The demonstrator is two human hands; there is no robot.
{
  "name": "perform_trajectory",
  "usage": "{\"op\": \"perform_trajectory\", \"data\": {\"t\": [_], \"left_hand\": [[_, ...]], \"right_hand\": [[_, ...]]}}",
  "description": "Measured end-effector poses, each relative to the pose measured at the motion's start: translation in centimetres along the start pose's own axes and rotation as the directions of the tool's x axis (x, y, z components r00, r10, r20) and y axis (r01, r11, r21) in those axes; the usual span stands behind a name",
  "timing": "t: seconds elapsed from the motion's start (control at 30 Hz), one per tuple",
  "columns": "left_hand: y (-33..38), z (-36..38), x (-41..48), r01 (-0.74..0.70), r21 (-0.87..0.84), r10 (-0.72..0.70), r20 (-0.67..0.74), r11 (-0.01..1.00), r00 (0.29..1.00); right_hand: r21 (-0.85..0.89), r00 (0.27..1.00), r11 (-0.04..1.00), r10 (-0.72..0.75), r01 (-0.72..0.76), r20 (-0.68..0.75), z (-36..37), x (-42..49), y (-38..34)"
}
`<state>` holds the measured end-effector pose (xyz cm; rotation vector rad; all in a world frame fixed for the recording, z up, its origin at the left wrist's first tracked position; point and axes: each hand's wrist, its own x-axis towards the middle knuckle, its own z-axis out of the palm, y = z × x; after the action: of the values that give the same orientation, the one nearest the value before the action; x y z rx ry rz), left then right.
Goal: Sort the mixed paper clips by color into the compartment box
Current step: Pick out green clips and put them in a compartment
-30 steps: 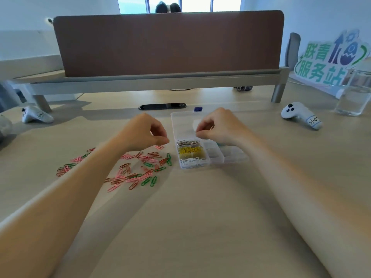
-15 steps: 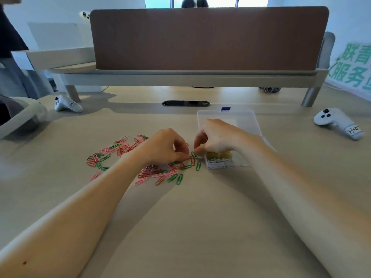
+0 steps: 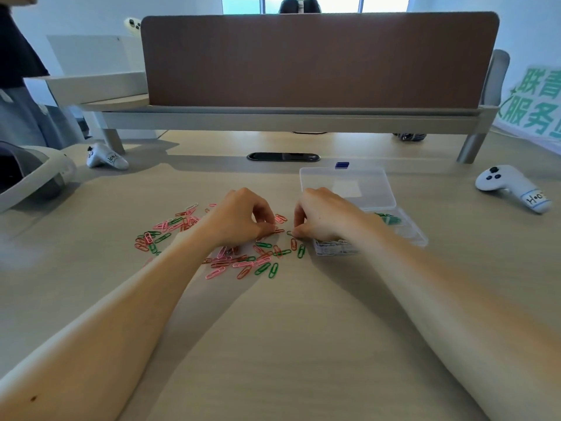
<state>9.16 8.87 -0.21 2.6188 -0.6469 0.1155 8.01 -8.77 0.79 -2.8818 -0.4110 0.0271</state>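
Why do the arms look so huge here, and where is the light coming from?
Head view: the wide-angle lens stretches the forearms and bows the brown divider; daylight from the windows behind it casts soft shadows toward the viewer; the paper clips look sharp.

Table [image 3: 288, 344]: matt, pale wood-grain surface. Box [image 3: 379, 189]: clear, glossy plastic. Clips [image 3: 243, 264]: smooth coloured coating.

Brightly lit by daylight from overexposed window panes [image 3: 243, 0] far beyond the left hand [image 3: 243, 218] and right hand [image 3: 326, 218]. Soft shadows along the forearms on the pale wood-grain worktop [image 3: 288, 344], nearer than both hands. Wide-angle bowing at the edges; pink and green wire paper clips [image 3: 243, 264] around the left hand slightly soft.
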Motion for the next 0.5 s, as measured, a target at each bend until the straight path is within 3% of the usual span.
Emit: {"op": "perform_trajectory", "data": {"t": [0.13, 0.3, 0.5], "left_hand": [[-0.6, -1.2, -0.5, 0.007, -0.005, -0.007, 0.126, 1.0, 0.992], [-0.7, -1.3, -0.6, -0.023, 0.067, 0.008, 0.208, 0.998, 0.978], [-0.3, -1.2, -0.8, -0.04, 0.121, 0.009, 0.251, 0.992, 0.968]], "right_hand": [[-0.005, 1.0, 1.0, -0.004, 0.005, 0.011, 0.0, -0.1, 0.6], [0.121, 0.994, 0.987, -0.106, 0.104, 0.005, -1.1, -0.5, 1.0], [0.075, 0.964, 0.984, -0.176, 0.164, 0.201, -1.8, -1.0, 0.8]]}}
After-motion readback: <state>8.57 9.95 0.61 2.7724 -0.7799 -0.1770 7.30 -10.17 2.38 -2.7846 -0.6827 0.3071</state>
